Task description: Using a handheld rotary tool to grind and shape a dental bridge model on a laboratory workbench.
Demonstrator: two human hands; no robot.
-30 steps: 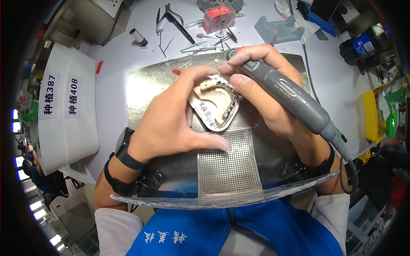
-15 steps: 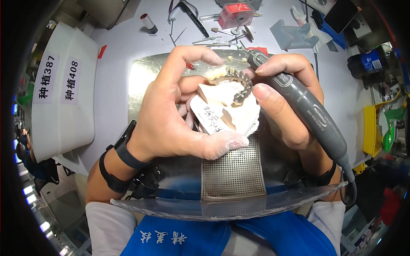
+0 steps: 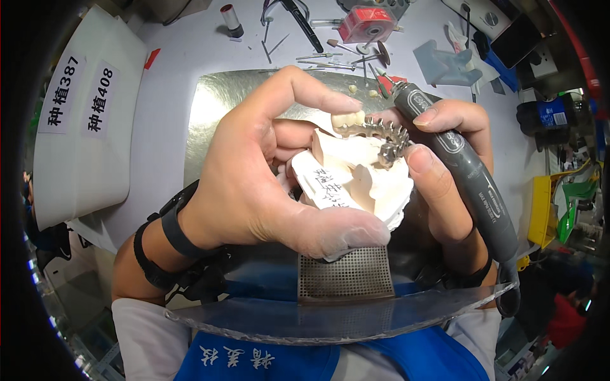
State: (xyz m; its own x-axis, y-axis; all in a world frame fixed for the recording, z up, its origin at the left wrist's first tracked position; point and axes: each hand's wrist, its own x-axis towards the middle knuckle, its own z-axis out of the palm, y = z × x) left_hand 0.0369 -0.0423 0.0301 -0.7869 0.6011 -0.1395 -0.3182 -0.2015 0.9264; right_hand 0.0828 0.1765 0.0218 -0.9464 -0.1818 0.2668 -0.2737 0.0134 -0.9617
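My left hand [image 3: 248,168] is closed round a white plaster dental model [image 3: 365,184] with handwriting on its side. A dark metal dental framework [image 3: 395,141] with small studs curves along the model's top. Tooth-coloured crowns [image 3: 347,119] sit at the framework's left end, under my left index fingertip. My right hand [image 3: 441,190] grips a dark grey rotary handpiece [image 3: 473,168], its tip pointing up and away from the model. The right thumb reaches the framework's right side; whether it presses on it I cannot tell. Most of the lower left fingers are hidden behind the model.
Below the hands lie a perforated metal plate [image 3: 346,276] and a clear curved shield [image 3: 343,317]. Loose crowns [image 3: 372,93], several burs [image 3: 324,63] and a red box [image 3: 370,25] are beyond. A white bin [image 3: 95,165] stands left, a dark bottle [image 3: 553,117] right.
The model and framework have shifted right and slightly down, and tilted a little. My left index fingertip has come down onto the crowns. The handpiece has moved right with my right hand.
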